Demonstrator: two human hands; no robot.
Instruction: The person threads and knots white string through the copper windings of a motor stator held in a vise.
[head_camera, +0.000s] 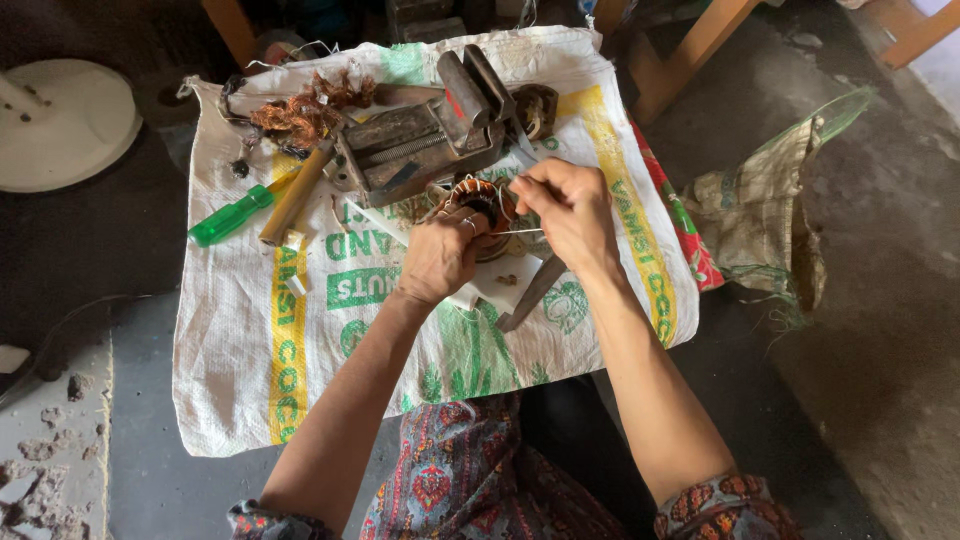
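Note:
A round motor stator with copper wire windings (482, 200) sits at the middle of a white woven sack (300, 330) spread on the floor. My left hand (440, 255), a ring on one finger, grips the stator's near left side. Over the stator's right rim, my right hand (570, 210) pinches a thin pale thread or wire that runs across the windings. A flat grey metal blade (530, 295) lies under my right wrist, partly hidden.
A rusty metal bench vise (425, 135) stands just behind the stator. A tangle of old copper wire (295, 115) lies at back left, with a green-handled screwdriver (232, 215) and a wooden handle (295, 195) beside it. A white fan base (60, 120) sits far left; a crumpled sack (760, 215) lies right.

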